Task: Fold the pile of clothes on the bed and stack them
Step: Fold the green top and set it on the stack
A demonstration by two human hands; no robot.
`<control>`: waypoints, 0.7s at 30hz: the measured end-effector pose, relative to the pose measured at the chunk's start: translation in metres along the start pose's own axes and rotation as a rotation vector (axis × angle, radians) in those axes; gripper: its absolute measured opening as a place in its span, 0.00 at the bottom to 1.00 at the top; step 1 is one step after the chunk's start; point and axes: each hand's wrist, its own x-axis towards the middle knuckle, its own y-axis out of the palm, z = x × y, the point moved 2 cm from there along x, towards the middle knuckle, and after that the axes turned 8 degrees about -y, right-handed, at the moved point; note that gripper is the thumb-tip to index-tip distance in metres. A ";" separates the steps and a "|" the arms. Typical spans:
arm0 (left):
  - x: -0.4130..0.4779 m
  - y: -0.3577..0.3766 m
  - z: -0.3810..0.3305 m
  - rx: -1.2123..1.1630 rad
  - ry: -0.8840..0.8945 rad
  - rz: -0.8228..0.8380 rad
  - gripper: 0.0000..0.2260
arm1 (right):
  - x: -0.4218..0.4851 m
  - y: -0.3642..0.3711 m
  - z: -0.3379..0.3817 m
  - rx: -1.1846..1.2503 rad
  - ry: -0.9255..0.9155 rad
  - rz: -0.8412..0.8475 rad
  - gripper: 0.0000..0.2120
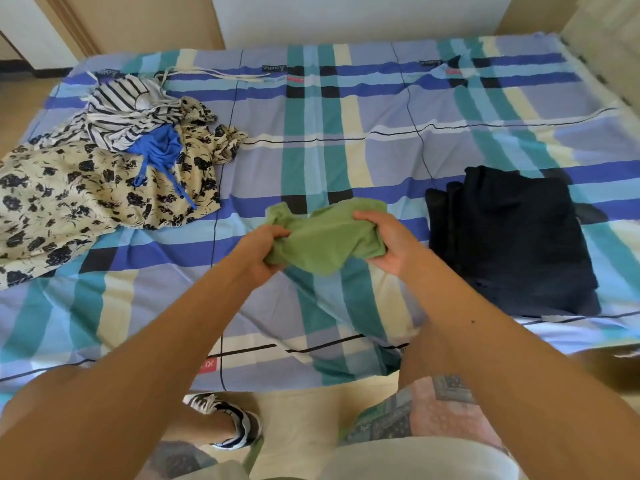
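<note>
Head view: both hands' fingers [277, 233] clench a green garment [325, 237], its shape lost in bunched folds.

Both hands, left hand [260, 252] and right hand [388, 241], grip a green garment [323, 237] above the plaid bedsheet [346, 140]; unfolded pile [114, 161] left, dark folded stack [512, 237] right.

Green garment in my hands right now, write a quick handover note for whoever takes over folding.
Left hand and right hand: both gripping the green garment, bunched up above the bed, not yet folded.
Done: dark folded clothes lie on the right.
Left: fold the green one, then the pile on the left: floral garment, striped garment, blue garment. Stack them all.
</note>
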 end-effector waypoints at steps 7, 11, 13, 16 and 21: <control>-0.065 0.152 -0.118 0.112 0.202 0.183 0.03 | -0.028 -0.019 0.194 -0.155 -0.321 0.008 0.04; -0.107 0.243 -0.127 0.130 0.310 0.435 0.07 | -0.072 -0.077 0.269 -0.155 -0.475 -0.024 0.11; -0.114 0.276 -0.108 0.169 0.325 0.490 0.08 | -0.091 -0.119 0.279 -0.143 -0.500 -0.061 0.13; -0.089 0.309 -0.049 0.216 0.242 0.467 0.10 | -0.109 -0.191 0.255 -0.163 -0.457 -0.171 0.16; -0.026 0.297 0.081 0.532 0.027 0.162 0.14 | -0.114 -0.286 0.140 -0.336 -0.126 -0.472 0.20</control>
